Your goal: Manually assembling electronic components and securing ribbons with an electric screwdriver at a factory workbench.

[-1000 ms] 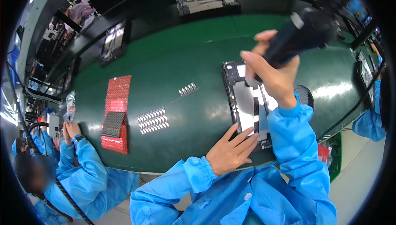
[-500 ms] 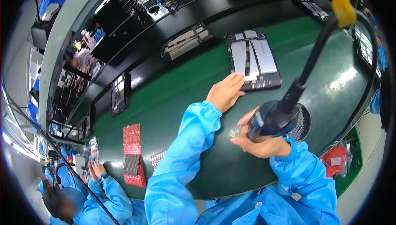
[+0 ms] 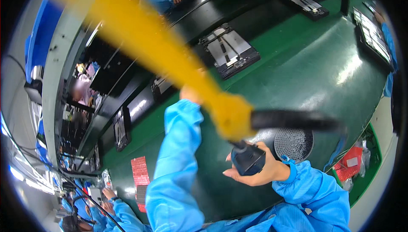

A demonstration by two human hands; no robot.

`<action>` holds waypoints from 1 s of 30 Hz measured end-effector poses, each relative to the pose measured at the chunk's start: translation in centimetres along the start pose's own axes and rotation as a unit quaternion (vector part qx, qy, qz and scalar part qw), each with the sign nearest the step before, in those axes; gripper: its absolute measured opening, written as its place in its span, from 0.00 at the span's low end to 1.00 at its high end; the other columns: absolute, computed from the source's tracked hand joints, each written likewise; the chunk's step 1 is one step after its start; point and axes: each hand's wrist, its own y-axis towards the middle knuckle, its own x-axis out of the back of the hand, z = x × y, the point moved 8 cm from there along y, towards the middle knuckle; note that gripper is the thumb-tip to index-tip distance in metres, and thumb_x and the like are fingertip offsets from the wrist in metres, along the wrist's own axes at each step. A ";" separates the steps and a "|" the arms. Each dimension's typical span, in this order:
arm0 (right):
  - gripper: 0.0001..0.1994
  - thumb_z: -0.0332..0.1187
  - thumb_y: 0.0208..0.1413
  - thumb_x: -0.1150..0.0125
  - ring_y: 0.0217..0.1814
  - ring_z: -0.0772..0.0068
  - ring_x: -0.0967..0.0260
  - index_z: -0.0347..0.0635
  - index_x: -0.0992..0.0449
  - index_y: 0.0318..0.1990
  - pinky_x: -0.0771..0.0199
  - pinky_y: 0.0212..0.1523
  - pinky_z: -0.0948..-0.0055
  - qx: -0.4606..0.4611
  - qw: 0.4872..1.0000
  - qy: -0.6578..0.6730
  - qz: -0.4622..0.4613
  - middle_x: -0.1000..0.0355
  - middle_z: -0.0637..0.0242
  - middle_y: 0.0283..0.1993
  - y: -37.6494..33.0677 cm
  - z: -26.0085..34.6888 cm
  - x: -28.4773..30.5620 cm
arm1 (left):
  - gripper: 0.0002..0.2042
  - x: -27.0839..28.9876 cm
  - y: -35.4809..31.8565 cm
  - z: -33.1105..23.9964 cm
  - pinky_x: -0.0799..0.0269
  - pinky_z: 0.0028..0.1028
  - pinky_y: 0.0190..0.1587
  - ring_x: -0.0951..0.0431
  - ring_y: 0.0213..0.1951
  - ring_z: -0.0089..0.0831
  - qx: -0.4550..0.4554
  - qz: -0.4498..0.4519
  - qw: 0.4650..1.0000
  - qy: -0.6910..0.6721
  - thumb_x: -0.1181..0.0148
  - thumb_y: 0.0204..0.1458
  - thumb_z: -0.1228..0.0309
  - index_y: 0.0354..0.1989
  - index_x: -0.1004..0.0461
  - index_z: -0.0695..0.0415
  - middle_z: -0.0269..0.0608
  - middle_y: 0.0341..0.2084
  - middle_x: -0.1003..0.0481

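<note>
Electronics workshop — opened devices, blue smocks

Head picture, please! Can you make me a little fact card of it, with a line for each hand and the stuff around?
Left hand: stretched forward, partly covered by a yellow thing; can't tell if it holds anything
Right hand: gripping a dark tool
In front of the view: the yellow thing, too blurred to name
Near left hand: a flat black device with silvery panels
Near right hand: a round dotted disc
Tabletop: green
Lower left: red bubble-wrap strip
Lower right: green crate with a red bag in it
</note>
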 end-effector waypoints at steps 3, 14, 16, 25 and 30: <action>0.22 0.34 0.42 0.28 0.18 0.85 0.40 0.34 0.32 0.41 0.44 0.19 0.81 -0.025 0.986 0.163 0.039 0.34 0.69 0.18 -0.1 -1.9 -0.9 | 0.30 1.9 -2.6 9.0 0.37 0.36 0.58 0.34 0.56 0.47 0.104 0.104 0.972 0.182 0.42 0.36 0.77 0.54 0.36 0.63 0.54 0.54 0.34; 0.16 0.31 0.40 0.29 0.24 0.75 0.33 0.37 0.27 0.36 0.30 0.29 0.76 0.025 0.999 0.014 -0.030 0.32 0.69 0.23 0.4 0.6 1.1 | 0.18 4.5 -7.7 20.0 0.32 0.43 0.47 0.28 0.44 0.51 0.168 -0.038 0.961 0.218 0.43 0.36 0.77 0.41 0.30 0.62 0.53 0.40 0.28; 0.14 0.27 0.41 0.33 0.14 0.72 0.37 0.39 0.30 0.35 0.40 0.18 0.75 0.076 0.996 0.032 -0.042 0.35 0.67 0.15 0.6 1.8 1.4 | 0.14 7.1 -9.4 19.3 0.31 0.45 0.43 0.25 0.37 0.50 0.105 -0.177 0.961 0.186 0.43 0.36 0.74 0.36 0.26 0.61 0.50 0.33 0.24; 0.12 0.26 0.39 0.28 0.22 0.83 0.34 0.36 0.27 0.30 0.30 0.28 0.79 -0.055 0.995 0.076 -0.015 0.30 0.70 0.21 0.3 1.0 2.3 | 0.17 15.8 -12.3 5.3 0.29 0.37 0.38 0.24 0.31 0.47 0.166 -0.079 0.972 0.144 0.45 0.31 0.74 0.34 0.23 0.59 0.50 0.27 0.24; 0.17 0.25 0.40 0.31 0.21 0.86 0.40 0.34 0.28 0.40 0.38 0.23 0.81 0.047 0.992 0.068 -0.094 0.32 0.70 0.20 0.1 1.9 3.4 | 0.17 19.6 -16.4 -1.6 0.27 0.33 0.36 0.24 0.30 0.45 0.036 -0.152 0.986 0.055 0.42 0.31 0.79 0.35 0.25 0.63 0.50 0.27 0.25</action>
